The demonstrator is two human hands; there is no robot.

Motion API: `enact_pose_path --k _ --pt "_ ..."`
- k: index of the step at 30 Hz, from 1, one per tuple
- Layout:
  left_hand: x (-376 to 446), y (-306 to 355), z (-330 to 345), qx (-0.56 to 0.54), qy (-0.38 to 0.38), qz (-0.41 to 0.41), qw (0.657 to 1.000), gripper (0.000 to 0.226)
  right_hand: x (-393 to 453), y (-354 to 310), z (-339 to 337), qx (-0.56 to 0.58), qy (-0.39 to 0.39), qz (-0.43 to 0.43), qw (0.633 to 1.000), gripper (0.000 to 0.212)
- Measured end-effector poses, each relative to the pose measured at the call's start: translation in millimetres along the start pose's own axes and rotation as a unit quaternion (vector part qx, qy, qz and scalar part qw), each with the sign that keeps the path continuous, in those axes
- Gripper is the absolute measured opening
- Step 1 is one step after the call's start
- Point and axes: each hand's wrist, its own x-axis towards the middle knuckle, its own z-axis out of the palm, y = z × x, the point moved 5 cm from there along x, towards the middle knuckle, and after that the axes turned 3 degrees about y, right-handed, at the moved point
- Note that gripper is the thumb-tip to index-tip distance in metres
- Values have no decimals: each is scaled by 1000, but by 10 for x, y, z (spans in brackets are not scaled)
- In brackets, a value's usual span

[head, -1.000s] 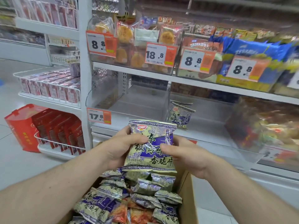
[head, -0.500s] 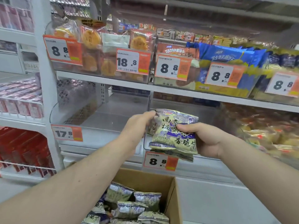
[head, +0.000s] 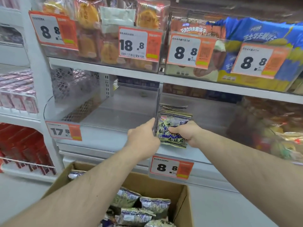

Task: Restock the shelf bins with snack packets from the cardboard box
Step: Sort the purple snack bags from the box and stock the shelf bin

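Head view, right hand [head: 185, 133] still gripping packet [head: 173, 128], now over bin, left grip [head: 142, 138] seemingly loosened.

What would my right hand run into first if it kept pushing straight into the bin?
Probably the packet already in the bin, just behind the packet your right hand holds; depth is uncertain.

Snack packet [head: 172, 128] now inside the bin [head: 213, 112].

Single view only, head-worn wide-angle camera. Looks forward and slightly down along both forearms toward white metal shelf unit [head: 105, 69] with clear plastic bins. Shelf near, within arm reach, fills upper frame. Open brown cardboard box [head: 183, 203] sits at bottom edge, directly under camera. Frame edges curved and blurred.
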Motion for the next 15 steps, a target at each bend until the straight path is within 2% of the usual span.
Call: enact_pose_path --k 3,8,10,12,13,15 --pt "-14 28 -39 -14 3 16 1000 33 36 28 24 6 3 7 1000 54" --pt "-19 31 -29 -27 3 22 999 32 35 67 17 32 -66 12 997 41" --pt "-12 21 -27 -27 2 24 999 31 -2 62 15 -18 -81 -5 997 58" --pt "-7 8 -13 -29 -5 22 999 31 -7 74 -13 -119 -94 -37 988 82" --pt "-3 2 1 -29 -8 21 999 31 -59 60 -36 -178 -92 -41 979 79" --pt "11 -4 24 -19 -9 20 1000 29 -142 21 -64 -225 -87 -48 969 55"
